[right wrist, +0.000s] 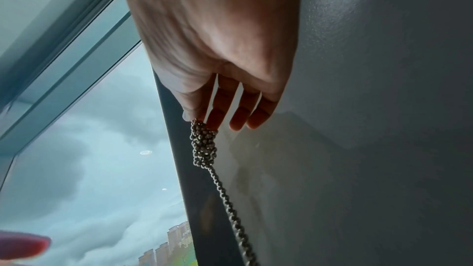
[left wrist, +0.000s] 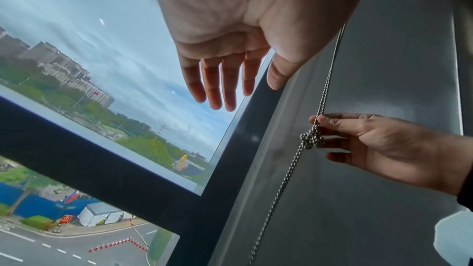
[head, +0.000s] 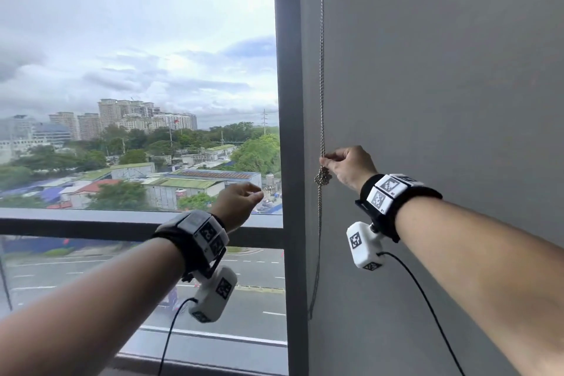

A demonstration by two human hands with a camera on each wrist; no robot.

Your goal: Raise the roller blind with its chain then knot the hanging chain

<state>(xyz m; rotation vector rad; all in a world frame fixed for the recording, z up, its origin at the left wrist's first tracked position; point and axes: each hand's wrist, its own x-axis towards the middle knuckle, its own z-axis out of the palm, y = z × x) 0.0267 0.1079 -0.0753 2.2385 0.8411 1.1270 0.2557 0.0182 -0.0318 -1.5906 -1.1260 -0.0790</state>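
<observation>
Already a knot [head: 323,178] sits in the bead chain [head: 321,70], which hangs beside the window frame [head: 290,131], against the grey wall [head: 442,70]. Right hand [head: 351,166] pinches the chain just above the knot, other fingers [right wrist: 239,116] loosely extended. Left hand [head: 236,204] hovers apart, relaxed, holding nothing. Advice: steady the chain above, tug the lower strands to snug the knot, then let go gently so it hangs quietly.

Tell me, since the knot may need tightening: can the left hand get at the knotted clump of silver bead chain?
Probably yes. The left hand hangs open beside the dark window frame, nothing between it and the knotted clump; the right hand pinches the bead chain just above.
</observation>
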